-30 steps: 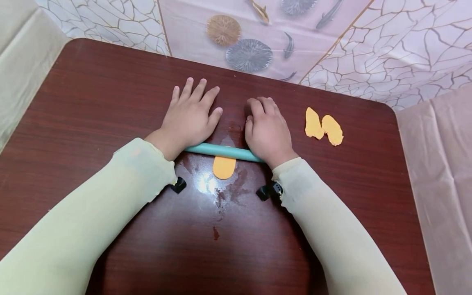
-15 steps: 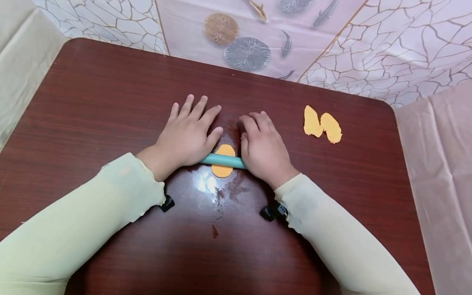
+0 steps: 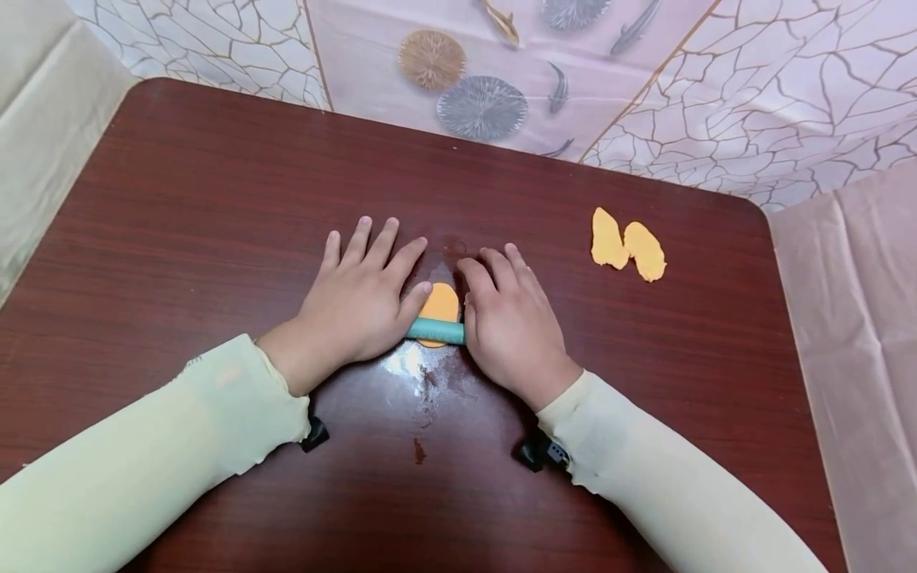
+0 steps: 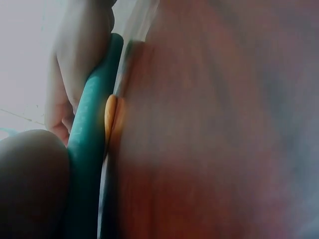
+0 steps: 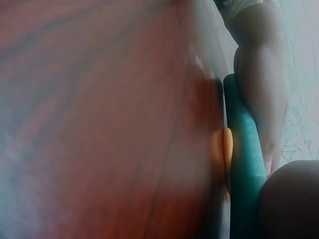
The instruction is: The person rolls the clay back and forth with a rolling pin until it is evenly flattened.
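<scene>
A smooth green rolling pin [image 3: 436, 331] lies across a flat orange oval of dough or clay [image 3: 441, 301] on the table. My left hand [image 3: 358, 301] presses on the pin's left part with its palm, fingers spread forward. On the right part rests my right hand [image 3: 514, 328], its fingers loosely bent and pointing forward. Both palms hide the ends of the pin in the head view. Seen from the left wrist, the pin [image 4: 88, 134] sits against the thin edge of the orange piece [image 4: 110, 112]; the right wrist view shows the same contact from the other side.
Two irregular flat orange pieces [image 3: 626, 245] lie close together toward the back right of the dark wood table [image 3: 215, 183]. Moist smudges [image 3: 433, 382] mark the surface in front of the pin. Patterned cloth [image 3: 401, 72] hangs behind the table's far edge.
Both hands have moved back toward the body, rolling the pin from the far part of the orange oval to its near end. The two pieces at the right stay where they were.
</scene>
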A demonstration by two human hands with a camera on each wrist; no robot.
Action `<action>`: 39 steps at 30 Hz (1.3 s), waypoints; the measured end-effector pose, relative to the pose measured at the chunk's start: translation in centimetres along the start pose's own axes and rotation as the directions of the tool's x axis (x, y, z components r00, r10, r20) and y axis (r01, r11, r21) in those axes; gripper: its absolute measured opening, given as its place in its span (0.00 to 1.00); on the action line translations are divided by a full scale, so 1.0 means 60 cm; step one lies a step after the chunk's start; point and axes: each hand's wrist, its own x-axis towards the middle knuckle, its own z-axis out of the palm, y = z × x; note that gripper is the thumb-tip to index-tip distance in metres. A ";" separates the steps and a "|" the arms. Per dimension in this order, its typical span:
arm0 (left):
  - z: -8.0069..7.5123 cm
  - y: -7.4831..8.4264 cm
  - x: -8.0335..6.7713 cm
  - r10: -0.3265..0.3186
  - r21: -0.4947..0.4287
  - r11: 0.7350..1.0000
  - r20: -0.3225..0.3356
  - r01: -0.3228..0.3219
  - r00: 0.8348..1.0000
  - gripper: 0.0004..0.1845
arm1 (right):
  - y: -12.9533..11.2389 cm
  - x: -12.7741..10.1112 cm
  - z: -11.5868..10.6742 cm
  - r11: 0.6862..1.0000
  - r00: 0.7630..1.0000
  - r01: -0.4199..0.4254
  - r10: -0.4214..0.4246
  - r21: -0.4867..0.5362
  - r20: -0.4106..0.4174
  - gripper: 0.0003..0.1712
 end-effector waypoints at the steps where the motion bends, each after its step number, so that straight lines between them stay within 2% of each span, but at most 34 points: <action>1: 0.001 0.000 -0.003 -0.001 0.000 1.000 -0.004 0.001 1.000 0.39 | -0.001 -0.002 0.000 1.000 1.000 -0.001 0.001 -0.003 0.003 0.25; 6: 0.005 0.000 -0.007 -0.005 -0.011 1.000 -0.032 0.004 0.999 0.38 | -0.001 -0.003 0.002 1.000 1.000 -0.011 0.011 -0.004 0.002 0.25; 13: -0.002 -0.005 0.009 -0.006 -0.026 1.000 -0.051 0.005 0.999 0.39 | 0.009 0.012 0.005 1.000 1.000 -0.020 0.020 0.010 -0.024 0.26; 22: -0.018 -0.018 0.057 -0.021 -0.040 0.999 -0.105 0.017 0.994 0.37 | 0.041 0.054 0.007 0.995 0.996 -0.092 0.092 0.023 -0.007 0.28; 30: -0.032 -0.023 0.093 -0.035 -0.002 0.999 -0.114 0.035 0.993 0.37 | 0.053 0.086 0.004 0.992 0.991 -0.128 0.129 -0.017 0.037 0.29; 39: -0.034 -0.027 0.124 -0.052 0.031 0.998 -0.094 0.055 0.994 0.38 | 0.066 0.113 0.007 0.981 0.978 -0.184 0.190 -0.065 0.089 0.29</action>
